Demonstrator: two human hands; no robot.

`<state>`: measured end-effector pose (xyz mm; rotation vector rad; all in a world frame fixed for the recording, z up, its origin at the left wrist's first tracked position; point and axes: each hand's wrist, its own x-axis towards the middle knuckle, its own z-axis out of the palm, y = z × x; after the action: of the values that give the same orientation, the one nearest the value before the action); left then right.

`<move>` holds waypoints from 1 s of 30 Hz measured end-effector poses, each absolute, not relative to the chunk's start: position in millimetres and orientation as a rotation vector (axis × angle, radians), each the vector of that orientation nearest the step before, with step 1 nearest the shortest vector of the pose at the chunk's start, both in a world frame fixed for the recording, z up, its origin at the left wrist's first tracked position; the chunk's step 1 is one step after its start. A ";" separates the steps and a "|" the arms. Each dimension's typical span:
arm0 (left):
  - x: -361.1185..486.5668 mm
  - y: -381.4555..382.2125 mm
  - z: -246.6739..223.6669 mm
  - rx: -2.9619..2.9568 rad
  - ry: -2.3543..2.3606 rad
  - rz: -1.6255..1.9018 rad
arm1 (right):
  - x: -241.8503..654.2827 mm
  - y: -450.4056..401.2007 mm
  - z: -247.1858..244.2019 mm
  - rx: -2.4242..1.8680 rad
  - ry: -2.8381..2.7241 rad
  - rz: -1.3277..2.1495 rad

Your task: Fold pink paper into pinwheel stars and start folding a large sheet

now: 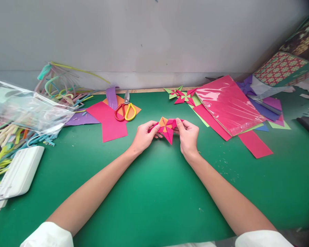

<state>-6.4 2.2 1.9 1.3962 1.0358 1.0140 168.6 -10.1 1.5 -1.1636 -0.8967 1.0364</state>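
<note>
Between my two hands is a folded paper star [167, 127] in pink-red and orange, held just over the green table. My left hand [145, 135] pinches its left point, thumb on top and fingers underneath. At the opposite side my right hand [189, 135] grips the right point between thumb and fingers. One pink point of the star hangs down toward me, and an orange part faces away. Beyond the left hand lie scissors [127, 106] with one red and one yellow handle, resting on orange paper [136, 109]. Pink-red paper [113, 127] lies beside them.
Finished paper stars [184, 97] in pink and green sit at the back, next to a plastic-wrapped pack of red paper [229, 106]. Loose paper strips [5, 147], a clear plastic bag [28, 106] and a white power-strip-like device [19, 171] crowd the left. A grey wall [144, 37] stands behind.
</note>
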 end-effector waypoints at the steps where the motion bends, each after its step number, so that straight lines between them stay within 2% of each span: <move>1: -6.3 2.2 2.1 1.394 1.035 1.015 | 168.2 -10.3 0.9 -1.160 -0.891 1.038; 11: -6.0 2.2 4.5 1.372 1.031 1.049 | 162.4 -14.9 4.4 -1.111 -0.970 1.220; 17: -6.6 1.8 6.7 1.416 1.041 1.053 | 167.6 -11.3 3.7 -1.153 -0.937 1.094; 30: -7.5 0.8 6.9 1.423 1.042 1.008 | 168.0 -11.0 1.8 -1.115 -0.949 1.178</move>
<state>-7.5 0.8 6.9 1.4232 1.0415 1.0082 168.0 -11.0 1.8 -1.1145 -0.9488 1.1782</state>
